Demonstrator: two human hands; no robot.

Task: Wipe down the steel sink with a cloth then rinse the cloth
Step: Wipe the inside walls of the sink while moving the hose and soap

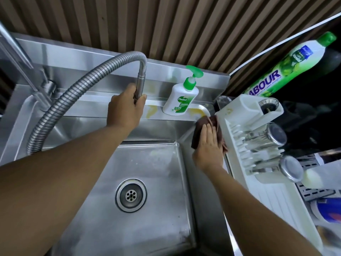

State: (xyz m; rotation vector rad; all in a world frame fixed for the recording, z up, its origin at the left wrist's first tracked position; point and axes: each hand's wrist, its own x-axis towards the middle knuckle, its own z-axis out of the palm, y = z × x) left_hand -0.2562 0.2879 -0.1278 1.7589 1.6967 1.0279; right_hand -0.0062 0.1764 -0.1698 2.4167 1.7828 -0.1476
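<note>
The steel sink (162,215) fills the middle, its round drain (131,195) in the basin floor. My left hand (124,109) is closed around the end of the flexible steel faucet hose (73,93) above the sink's back ledge. My right hand (209,146) lies flat on a dark brown cloth (197,130), pressing it against the upper right wall of the sink near the back corner. Yellowish stains mark the back ledge (153,110).
A white Dettol pump bottle (181,97) stands on the back ledge. A white dish rack (245,145) with steel cups (267,137) sits just right of the sink. A green dish-soap bottle (287,65) lies beyond it. A slatted wall rises behind.
</note>
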